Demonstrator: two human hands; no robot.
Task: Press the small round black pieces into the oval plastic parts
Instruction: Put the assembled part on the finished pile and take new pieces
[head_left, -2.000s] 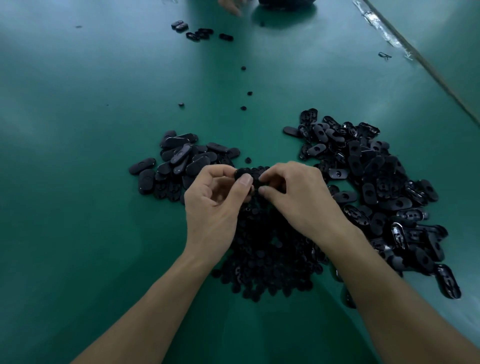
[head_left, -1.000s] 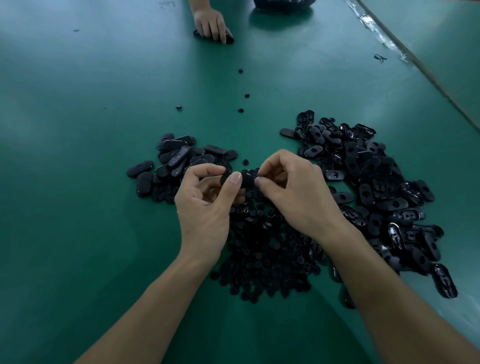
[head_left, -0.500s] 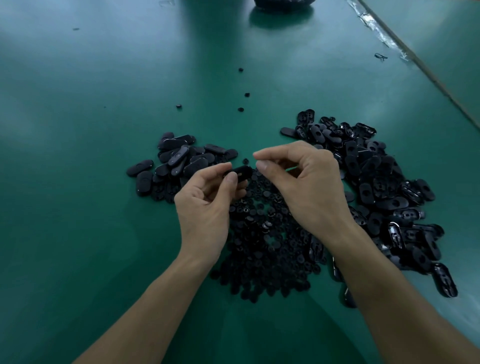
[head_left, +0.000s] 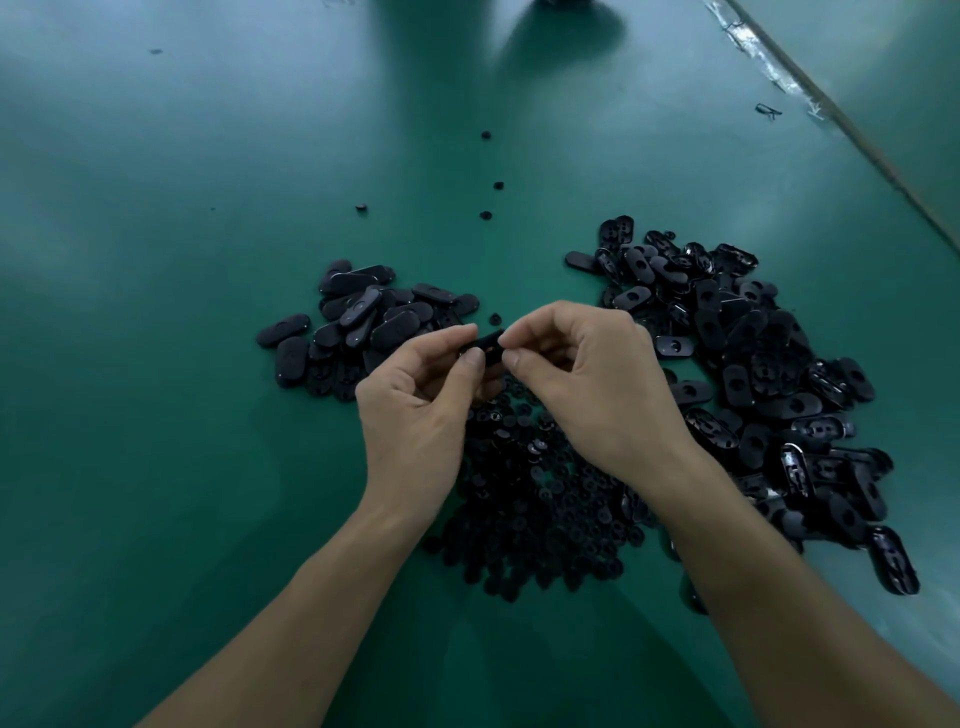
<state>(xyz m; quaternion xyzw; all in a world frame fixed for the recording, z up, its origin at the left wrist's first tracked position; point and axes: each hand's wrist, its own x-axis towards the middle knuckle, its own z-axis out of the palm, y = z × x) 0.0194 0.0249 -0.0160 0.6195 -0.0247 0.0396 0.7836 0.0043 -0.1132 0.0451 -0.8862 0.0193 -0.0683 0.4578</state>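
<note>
Left pile (head_left: 363, 322): oval parts heaped on green bench (head_left: 156, 415).
Left hand (head_left: 415, 410): thumb and forefinger pinch one oval part (head_left: 485, 342), held above the bench.
Middle heap (head_left: 535, 499): small round pieces, below both hands.
Right hand (head_left: 597, 384): fingers curled, thumb and forefinger pinch the oval part's right end.
Right pile (head_left: 769, 395): oval parts, many with holes showing.

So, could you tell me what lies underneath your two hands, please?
A heap of small round black pieces on the green table shows below the left hand and right hand. The hands cover parts of it, so its full extent is hidden.
</note>
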